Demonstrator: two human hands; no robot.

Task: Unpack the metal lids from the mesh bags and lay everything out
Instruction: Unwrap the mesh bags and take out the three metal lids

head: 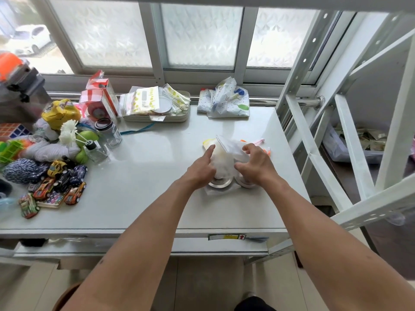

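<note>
A white mesh bag (224, 158) lies bunched on the grey table (146, 176), right of centre. My left hand (203, 168) presses on its left side with the forefinger stretched out. My right hand (256, 163) pinches the bag's right side with curled fingers. Below the bag, a round metal lid (219, 183) lies flat on the table, and a second lid (244, 184) shows partly under my right wrist. Pink and orange drawstring ends (261, 140) stick out behind the bag.
Toy cars (60, 180), yarn balls, a glass jar (110, 132) and a diffuser bottle crowd the table's left side. A tray of zip bags (157, 106) and a patterned bag (224, 102) sit at the back. A white metal frame (314, 131) stands right.
</note>
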